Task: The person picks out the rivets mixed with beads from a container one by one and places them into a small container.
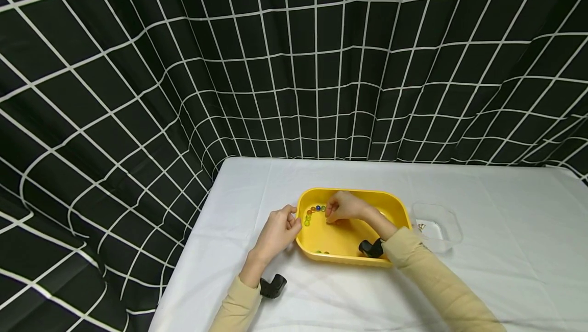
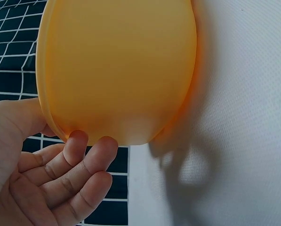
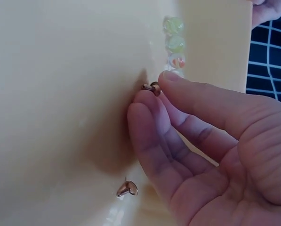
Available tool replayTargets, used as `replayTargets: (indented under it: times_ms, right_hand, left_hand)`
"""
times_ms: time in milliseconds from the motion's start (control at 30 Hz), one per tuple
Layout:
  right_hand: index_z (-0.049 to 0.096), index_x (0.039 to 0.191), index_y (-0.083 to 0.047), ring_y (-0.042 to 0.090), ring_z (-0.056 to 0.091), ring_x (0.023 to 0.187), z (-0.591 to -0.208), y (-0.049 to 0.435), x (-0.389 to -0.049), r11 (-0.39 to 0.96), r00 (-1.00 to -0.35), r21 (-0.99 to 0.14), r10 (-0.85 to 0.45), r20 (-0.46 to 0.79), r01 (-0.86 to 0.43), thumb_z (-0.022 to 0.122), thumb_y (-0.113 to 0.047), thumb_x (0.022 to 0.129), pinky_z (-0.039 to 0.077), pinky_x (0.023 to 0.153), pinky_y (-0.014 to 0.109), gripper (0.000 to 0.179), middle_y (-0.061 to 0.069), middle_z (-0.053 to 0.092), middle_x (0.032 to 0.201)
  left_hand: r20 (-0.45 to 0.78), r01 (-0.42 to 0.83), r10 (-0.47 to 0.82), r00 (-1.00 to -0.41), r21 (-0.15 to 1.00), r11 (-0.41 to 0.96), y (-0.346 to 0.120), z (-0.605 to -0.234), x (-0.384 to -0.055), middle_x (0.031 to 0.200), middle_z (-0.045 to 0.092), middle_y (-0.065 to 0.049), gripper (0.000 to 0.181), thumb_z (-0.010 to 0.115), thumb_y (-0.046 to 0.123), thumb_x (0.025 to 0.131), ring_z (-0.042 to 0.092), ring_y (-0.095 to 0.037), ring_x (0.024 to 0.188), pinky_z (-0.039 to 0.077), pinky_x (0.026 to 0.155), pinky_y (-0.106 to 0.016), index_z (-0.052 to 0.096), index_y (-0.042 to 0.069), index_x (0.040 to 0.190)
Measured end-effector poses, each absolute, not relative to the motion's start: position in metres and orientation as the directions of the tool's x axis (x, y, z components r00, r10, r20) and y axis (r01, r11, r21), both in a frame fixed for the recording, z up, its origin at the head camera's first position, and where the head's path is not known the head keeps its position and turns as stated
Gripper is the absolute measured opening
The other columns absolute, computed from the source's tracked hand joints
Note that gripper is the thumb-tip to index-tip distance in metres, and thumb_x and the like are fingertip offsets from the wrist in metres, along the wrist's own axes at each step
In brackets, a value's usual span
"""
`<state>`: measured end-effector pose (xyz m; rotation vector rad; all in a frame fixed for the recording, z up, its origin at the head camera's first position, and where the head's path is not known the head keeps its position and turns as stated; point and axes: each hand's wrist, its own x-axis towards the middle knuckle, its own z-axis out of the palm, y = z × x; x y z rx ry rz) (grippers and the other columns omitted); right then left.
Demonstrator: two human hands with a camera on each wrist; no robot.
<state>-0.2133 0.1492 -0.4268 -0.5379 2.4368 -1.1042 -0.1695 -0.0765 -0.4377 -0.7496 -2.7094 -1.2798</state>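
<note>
White tablecloth [image 1: 505, 250]: yellow tray [image 1: 333, 240], pinched at its edge by left hand [image 1: 277, 230]; copper-coloured tack [image 3: 152, 88], pinched by right hand [image 1: 346, 205]; marbles [image 1: 318, 208], lined inside.

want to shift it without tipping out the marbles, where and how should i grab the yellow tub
Likely the rim at both short ends, coming from left and right: the yellow tub is longer sideways and high-sided, with a thin edge to pinch.

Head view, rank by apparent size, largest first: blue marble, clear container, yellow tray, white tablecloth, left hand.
1. White tablecloth
2. Yellow tray
3. Clear container and left hand: too alike to rank
4. Blue marble
</note>
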Motion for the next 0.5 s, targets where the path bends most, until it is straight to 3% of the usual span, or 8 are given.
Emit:
replayTargets:
  times_ms: [500]
  right_hand:
    - [0.063,0.068,0.003,0.013,0.053,0.048,-0.4311,0.1419,-0.2132,0.667,-0.878,-0.728,-0.431,-0.206,-0.157,0.073,0.000,0.073,0.047,0.048,0.023,0.011,0.007,0.058,0.057]
  left_hand:
    - [0.222,0.427,0.402,-0.888,0.720,0.546,-0.0765,-0.4373,-0.1693,0.064,0.051,0.004,0.027,0.057,0.006,0.085,0.046,-0.003,0.051,0.045,0.049,-0.018,0.058,-0.011,0.106]
